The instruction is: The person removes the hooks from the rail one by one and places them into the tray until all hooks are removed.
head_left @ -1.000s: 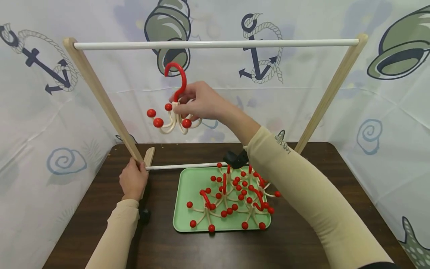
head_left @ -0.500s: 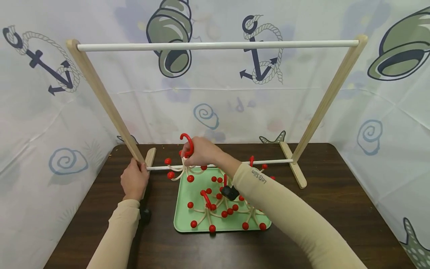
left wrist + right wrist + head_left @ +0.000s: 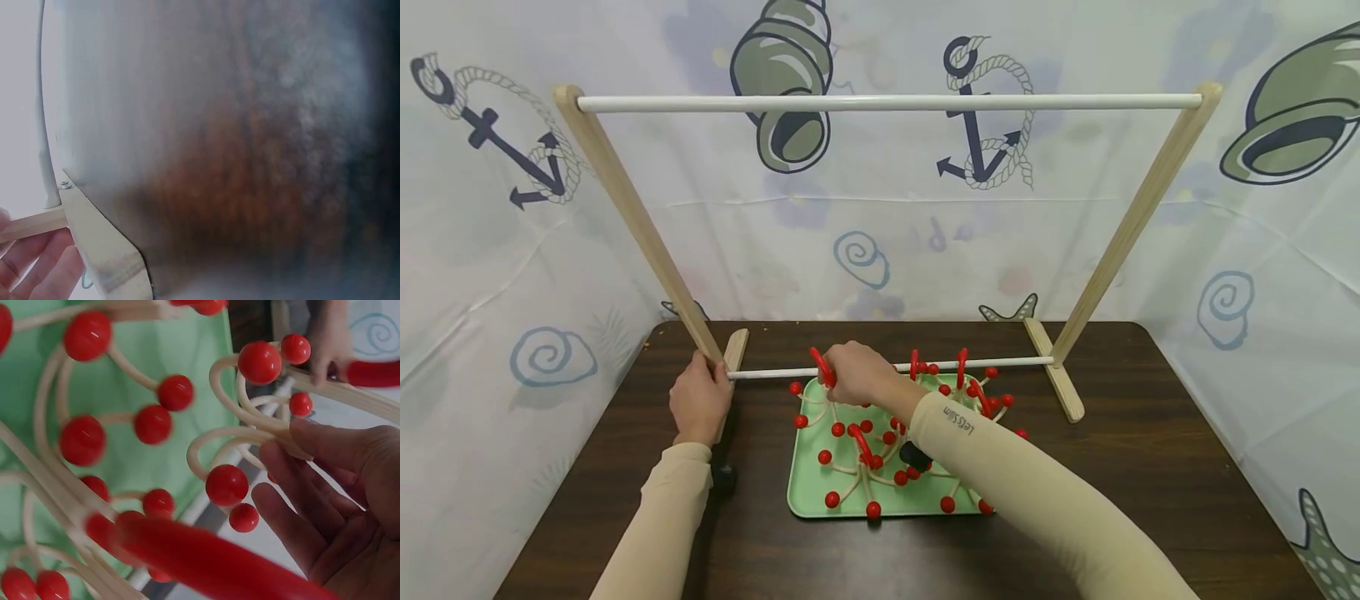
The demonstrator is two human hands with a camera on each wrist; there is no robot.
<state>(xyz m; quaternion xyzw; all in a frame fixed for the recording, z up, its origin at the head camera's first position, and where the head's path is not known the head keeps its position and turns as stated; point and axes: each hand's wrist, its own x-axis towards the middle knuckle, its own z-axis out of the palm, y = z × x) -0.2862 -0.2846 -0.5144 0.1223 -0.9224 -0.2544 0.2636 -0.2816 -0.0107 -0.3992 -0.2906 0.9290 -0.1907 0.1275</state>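
Observation:
My right hand (image 3: 861,373) pinches the cream stem of a hooked piece (image 3: 822,367), which has a red hook on top and curved cream arms ending in red balls. It is low over the tray's back left corner; I cannot tell if its balls touch the tray. In the right wrist view, thumb and fingers close on the stem among the red balls (image 3: 227,485). My left hand (image 3: 700,400) grips the foot of the left wooden upright (image 3: 640,225). The left wrist view shows its fingers (image 3: 53,269) curled around the wood.
Several similar hooked pieces (image 3: 863,467) stand on the green tray (image 3: 805,496), partly hidden by my right forearm. A white bar (image 3: 887,103) spans the uprights high up, and a thinner white rod (image 3: 1015,362) joins them low behind the tray. The right foot (image 3: 1060,383) sits on the brown table.
My right hand has lowered the hooked piece from under the top bar to the tray's back left area, moving slightly right. My left hand keeps its grip on the upright.

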